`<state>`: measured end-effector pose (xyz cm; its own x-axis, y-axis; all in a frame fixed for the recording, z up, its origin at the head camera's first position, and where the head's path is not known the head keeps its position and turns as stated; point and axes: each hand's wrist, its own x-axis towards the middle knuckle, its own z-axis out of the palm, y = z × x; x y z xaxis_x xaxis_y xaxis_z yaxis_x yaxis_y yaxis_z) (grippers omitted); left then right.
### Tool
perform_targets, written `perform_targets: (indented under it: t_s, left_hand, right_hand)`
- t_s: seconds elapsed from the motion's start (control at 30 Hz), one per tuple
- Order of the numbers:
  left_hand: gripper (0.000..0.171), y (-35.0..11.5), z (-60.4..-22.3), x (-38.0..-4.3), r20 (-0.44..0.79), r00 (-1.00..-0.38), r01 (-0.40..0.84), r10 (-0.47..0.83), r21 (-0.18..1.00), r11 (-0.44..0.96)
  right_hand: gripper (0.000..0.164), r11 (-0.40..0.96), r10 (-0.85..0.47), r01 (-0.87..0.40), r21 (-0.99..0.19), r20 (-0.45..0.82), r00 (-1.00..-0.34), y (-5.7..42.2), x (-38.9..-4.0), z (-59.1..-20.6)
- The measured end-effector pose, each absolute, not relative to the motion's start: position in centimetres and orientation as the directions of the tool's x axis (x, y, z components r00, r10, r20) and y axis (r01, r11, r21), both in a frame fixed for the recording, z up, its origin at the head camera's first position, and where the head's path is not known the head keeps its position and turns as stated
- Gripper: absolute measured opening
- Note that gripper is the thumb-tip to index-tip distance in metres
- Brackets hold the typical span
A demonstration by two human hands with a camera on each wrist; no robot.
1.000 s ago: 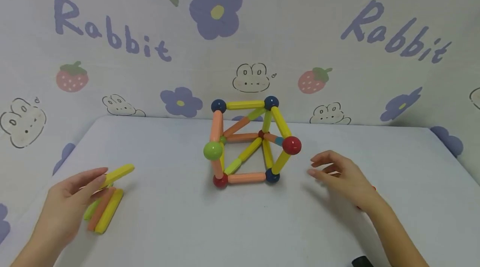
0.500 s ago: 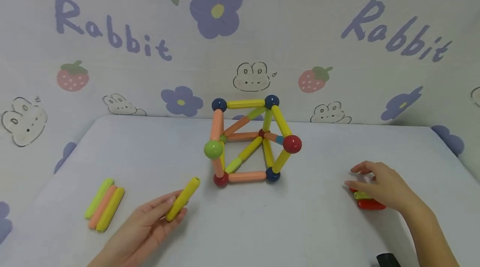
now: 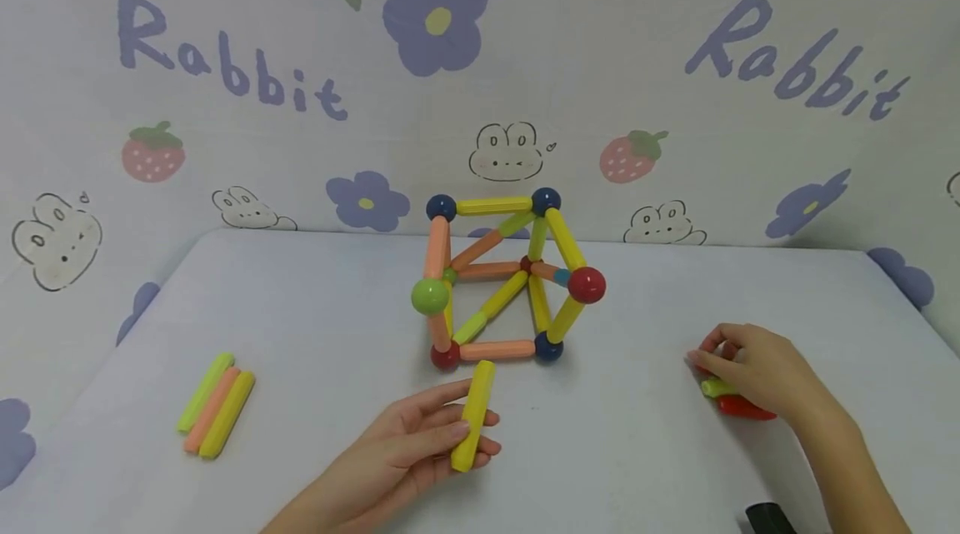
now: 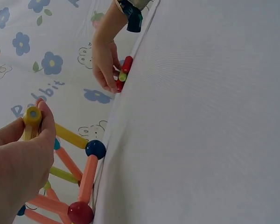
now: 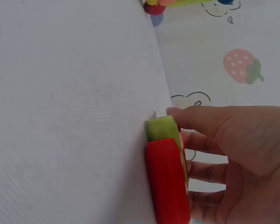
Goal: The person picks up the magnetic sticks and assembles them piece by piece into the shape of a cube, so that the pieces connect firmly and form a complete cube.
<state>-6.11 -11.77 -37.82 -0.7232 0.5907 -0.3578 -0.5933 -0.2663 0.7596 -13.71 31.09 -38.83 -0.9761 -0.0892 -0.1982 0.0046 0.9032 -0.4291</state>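
Observation:
My left hand [image 3: 420,442] pinches a yellow stick [image 3: 474,416] between thumb and fingers, held up in front of the frame. In the left wrist view the end of this yellow stick [image 4: 32,114] faces the camera. A cube-like frame of sticks and balls stands at mid-table, with a red ball [image 3: 586,285] and a green ball [image 3: 430,296] at its near top corners. At right, my right hand [image 3: 757,363] reaches over a small group of sticks. Its thumb and fingers close on the far red stick [image 4: 120,86], mostly hidden. A green stick [image 5: 163,127] and a nearer red stick [image 5: 168,179] lie alongside.
Three sticks lie side by side at the left: a green stick [image 3: 206,392], an orange stick [image 3: 212,409] and a yellow stick [image 3: 227,414]. A black object [image 3: 770,517] shows at the bottom right. Behind the white table [image 3: 337,301] hangs a printed cloth [image 3: 300,34].
My left hand has carried the yellow stick rightward from the left-hand sticks to in front of the frame. My right hand has moved right, onto the right-hand sticks, and its fingers have drawn together.

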Motion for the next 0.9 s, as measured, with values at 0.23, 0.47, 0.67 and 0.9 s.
perform_targets:
  t_s: [0.23,0.47,0.67,0.9]
  left_hand:
    - [0.055,-8.9,-37.1,-7.4,-0.28,-0.764,-0.461,0.581,0.867,-0.189]
    - [0.053,-7.8,-36.7,-8.5,-0.253,-0.792,-0.36,0.556,0.929,-0.091]
    - [0.051,-8.6,-37.0,-9.5,-0.204,-0.819,-0.251,0.536,0.968,-0.016]
    - [0.044,-9.6,-37.1,-9.9,-0.204,-0.847,-0.229,0.49,0.973,0.009]
  right_hand:
    - [0.021,0.896,-0.103,-0.031,-0.442,-0.139,-0.985,30.5,-13.7,-39.5]
    - [0.028,0.897,-0.112,-0.03,-0.441,-0.163,-0.98,30.4,-14.1,-39.4]
    - [0.033,0.896,-0.132,-0.049,-0.441,-0.16,-0.978,30.2,-13.9,-39.2]
    - [0.022,0.884,-0.161,-0.12,-0.452,-0.055,-0.985,27.8,-13.2,-38.7]
